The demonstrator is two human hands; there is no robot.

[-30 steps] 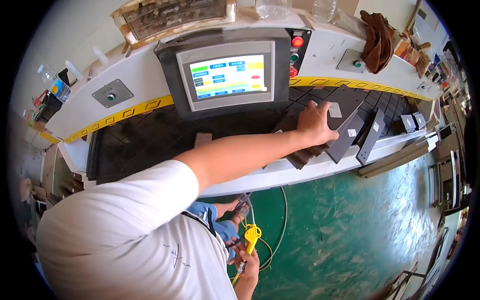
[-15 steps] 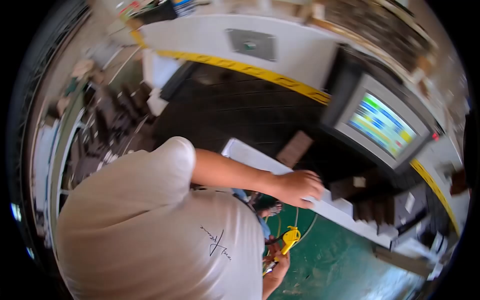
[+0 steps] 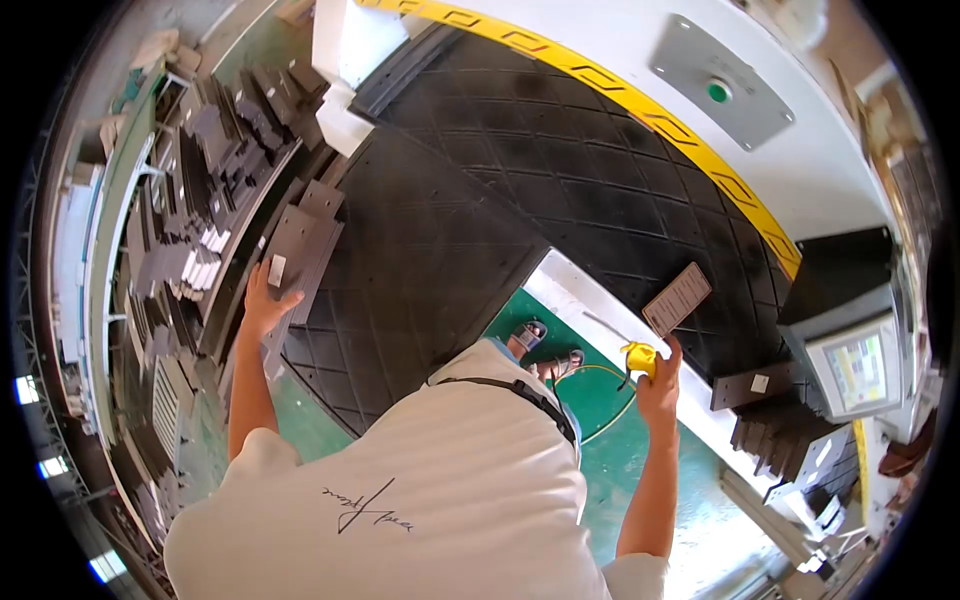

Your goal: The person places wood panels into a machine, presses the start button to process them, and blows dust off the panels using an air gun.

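My left hand point(image 3: 262, 302) reaches out to the left with its fingers spread, on or just over a stack of brown boards point(image 3: 290, 245) bearing a small white label. Whether the fingertips press on the top board is hard to tell. On the other side, my right hand point(image 3: 660, 388) is closed round a yellow air blow gun point(image 3: 641, 357), just over the white edge point(image 3: 590, 305) of the machine table. A thin yellowish hose point(image 3: 622, 412) loops below it. Beyond the gun, a printed brown card-like plate point(image 3: 678, 299) lies on the black tabletop point(image 3: 610, 205).
Racked brown panels point(image 3: 215, 150) fill the left side. At right, a control screen point(image 3: 856, 368) stands above several stacked dark pieces point(image 3: 780, 435). A white machine beam with a yellow stripe point(image 3: 600, 75) and green button point(image 3: 718, 91) crosses the back. Green floor point(image 3: 640, 480) lies below.
My left hand has swung from the white table edge across to the brown boards at left. My right hand has raised the blow gun up to the table edge. The view has shifted left.
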